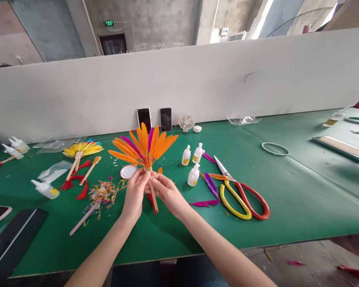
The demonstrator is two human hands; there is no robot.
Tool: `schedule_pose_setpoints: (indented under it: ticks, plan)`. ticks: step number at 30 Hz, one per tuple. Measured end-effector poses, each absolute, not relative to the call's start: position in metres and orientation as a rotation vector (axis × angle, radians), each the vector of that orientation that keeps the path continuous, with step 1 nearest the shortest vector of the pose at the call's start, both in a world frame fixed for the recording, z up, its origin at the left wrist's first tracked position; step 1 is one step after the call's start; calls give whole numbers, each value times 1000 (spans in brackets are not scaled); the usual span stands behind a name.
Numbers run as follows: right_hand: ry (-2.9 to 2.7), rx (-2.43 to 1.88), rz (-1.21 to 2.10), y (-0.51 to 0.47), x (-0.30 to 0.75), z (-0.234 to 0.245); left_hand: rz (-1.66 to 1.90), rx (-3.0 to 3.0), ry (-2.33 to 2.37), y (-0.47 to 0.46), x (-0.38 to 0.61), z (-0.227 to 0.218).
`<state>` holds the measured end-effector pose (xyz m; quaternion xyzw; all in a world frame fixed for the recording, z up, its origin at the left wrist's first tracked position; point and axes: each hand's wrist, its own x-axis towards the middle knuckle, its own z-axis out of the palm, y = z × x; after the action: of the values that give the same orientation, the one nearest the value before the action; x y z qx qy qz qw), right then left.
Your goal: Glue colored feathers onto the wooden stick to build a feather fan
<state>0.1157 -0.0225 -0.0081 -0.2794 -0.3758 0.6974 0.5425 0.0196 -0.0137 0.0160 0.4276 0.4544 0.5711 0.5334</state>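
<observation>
two hands close on one orange feather fan, raised just above the green table in front of the person. the left hand pinches the spot where the quills gather. the right hand clasps the same neck from the other side, its fingertips pressed on the top of the wooden stick. held so, i'd judge, the feathers are kept fanned out and cannot slip on the stick, which hangs down between the wrists. two magenta feathers show among the orange ones

three glue bottles stand upright just right of the hands, likely set nozzle up so nothing runs. three far bottles sit well off to the left. scissors with one yellow loop and one red lie flat, blades toward the glue bottles; whether that is one pair or two i cannot tell. four loose feathers lie about the blades

one yellow fan lies to the left, one heap of clippings nearer the table edge, and one white round lid just behind the left hand. two phones lean on the white partition, propped, it seems, so their screens face the seat, with one small desk fan beside them
</observation>
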Motion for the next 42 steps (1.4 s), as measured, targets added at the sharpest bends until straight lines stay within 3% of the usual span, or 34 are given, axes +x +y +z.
schedule_pose_setpoints:
  ticks: [5,11,17,32,42]
  plan:
    - [-917,-988,1284,-11,136,-11,1553,1070,1151,-5,4,19]
    - [-1636,-1646,512,-2,151,-20,1558,1047,1124,-2,-4,16]
    - [-2092,-1985,190,-8,144,-17,1533,1030,1117,-5,-2,10]
    - [-2166,-2100,123,-10,140,-13,1479,956,1087,-9,2,9]
    - [-1438,-1583,624,-7,142,-18,1445,962,1106,-12,3,9]
